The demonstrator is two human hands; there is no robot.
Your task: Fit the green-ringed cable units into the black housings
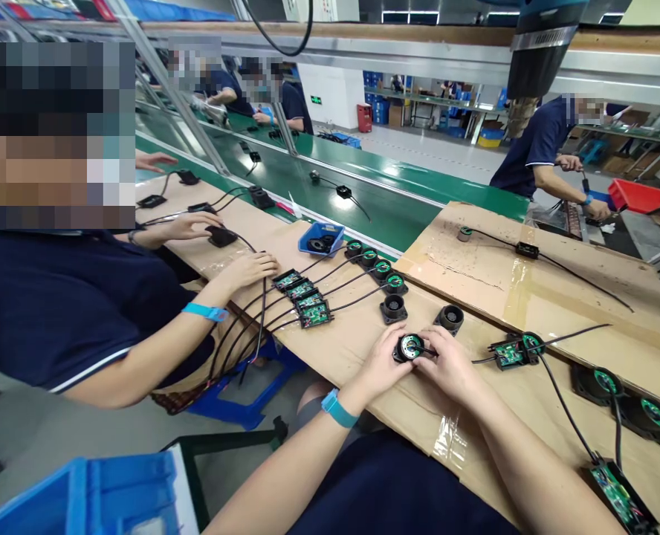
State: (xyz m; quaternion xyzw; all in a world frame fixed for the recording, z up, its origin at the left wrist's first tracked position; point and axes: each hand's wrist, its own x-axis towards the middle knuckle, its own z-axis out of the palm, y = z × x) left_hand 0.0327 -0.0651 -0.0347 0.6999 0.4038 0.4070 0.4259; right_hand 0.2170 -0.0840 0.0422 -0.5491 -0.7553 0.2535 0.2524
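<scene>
Cardboard covers the worktop (558, 297) beside a green conveyor (363, 178), and near its front edge sits a small round speaker (409, 347) with a green ring, pinched between the left hand (383, 364) and right hand (447, 364), each grip pressed to its black rim. It looks light and rigid, with a thin wire trailing right, so it is probably best held by the rim, off the face and solder points. Two black housings (393, 307) stand just behind, a row of wired speakers (374, 264) and boards (302, 297) lies to the left by a co-worker's hand (249, 269), and a blue tray (322, 238) sits beyond.
</scene>
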